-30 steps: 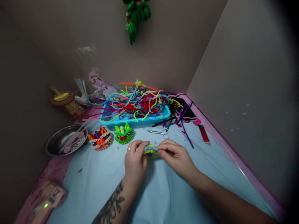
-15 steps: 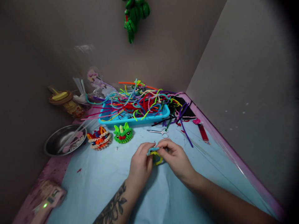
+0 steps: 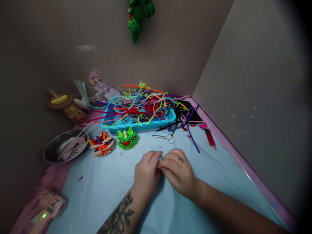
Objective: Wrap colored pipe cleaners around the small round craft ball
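Note:
My left hand (image 3: 147, 169) and my right hand (image 3: 179, 169) meet over the blue sheet, fingers closed together. Between their fingertips peeks a bit of light-blue pipe cleaner (image 3: 161, 158); both hands pinch this piece, and the rest of it is hidden behind the fingers. Just beyond lie small scissors (image 3: 163, 137), closed, with their handles to the right. To the left of the scissors sit a green pipe-cleaner dragon head (image 3: 127, 139) and an orange, red and cream one (image 3: 102, 145).
A blue tray (image 3: 136, 125) heaped with colourful pipe cleaners (image 3: 151, 105) stands against the wall. At the left are a metal bowl (image 3: 52, 151) with white beads and a pink glue gun (image 3: 52, 208). Purple pipe cleaners (image 3: 193, 139) and a red strip (image 3: 210, 139) lie at the right.
My right hand has turned and moved closer to the left, covering the light-blue and yellow piece that showed before. The view has shifted slightly.

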A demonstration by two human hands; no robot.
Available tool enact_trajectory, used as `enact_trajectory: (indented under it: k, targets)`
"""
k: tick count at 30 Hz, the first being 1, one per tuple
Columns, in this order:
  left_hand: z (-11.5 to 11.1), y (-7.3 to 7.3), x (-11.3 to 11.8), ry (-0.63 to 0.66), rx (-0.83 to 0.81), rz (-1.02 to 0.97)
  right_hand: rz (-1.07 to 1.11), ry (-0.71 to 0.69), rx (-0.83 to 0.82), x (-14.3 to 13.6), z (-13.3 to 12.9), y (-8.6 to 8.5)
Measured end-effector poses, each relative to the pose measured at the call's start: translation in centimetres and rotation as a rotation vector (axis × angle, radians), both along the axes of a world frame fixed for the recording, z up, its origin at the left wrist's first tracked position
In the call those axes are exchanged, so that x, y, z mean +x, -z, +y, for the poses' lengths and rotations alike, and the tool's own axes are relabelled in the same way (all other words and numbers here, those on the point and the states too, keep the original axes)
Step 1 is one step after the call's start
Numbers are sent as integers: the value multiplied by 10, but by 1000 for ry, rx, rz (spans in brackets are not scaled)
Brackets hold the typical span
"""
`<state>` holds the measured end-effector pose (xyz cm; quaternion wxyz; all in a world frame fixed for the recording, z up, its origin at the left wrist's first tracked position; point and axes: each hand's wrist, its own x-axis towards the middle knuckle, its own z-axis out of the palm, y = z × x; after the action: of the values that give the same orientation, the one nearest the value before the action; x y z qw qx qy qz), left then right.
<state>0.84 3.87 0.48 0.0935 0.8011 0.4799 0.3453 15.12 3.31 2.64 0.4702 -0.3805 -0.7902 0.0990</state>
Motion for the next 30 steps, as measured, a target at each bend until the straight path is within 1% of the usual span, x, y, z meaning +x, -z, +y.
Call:
enact_trajectory:
  k: [3,5,6,7,9,11,12,15,18,23,27,30]
  targets:
    - [0,-1,-1,3,-22,35,96,-116,9,3,-1,-4]
    - [2,-1,-3,-8,-62,20,177,-187,-23,6,-2,-4]
    - [3,-1,-5,-17,-78,1,230,-192,-55,7,-1,-3]
    - [4,-1,-7,-28,-84,-23,282,-167,-92,9,0,-2]
    - [5,-1,-10,-41,-73,-69,341,-57,-157,11,3,1]
    - [6,-1,-13,-39,-38,-103,302,35,-173,12,8,3]
    - [6,-1,-14,-38,-18,-113,261,47,-165,12,10,3]
    - [6,-1,-15,-27,40,-122,173,30,-148,10,14,1]
    - [5,-4,-14,-15,95,-119,142,38,-186,7,15,-1]
    - [4,-8,-15,-16,186,-117,141,3,-256,8,15,-2]
    - [4,-7,-18,8,263,-138,71,-56,-250,9,15,-3]
    - [2,-5,-19,5,277,-146,12,-95,-232,9,15,-6]
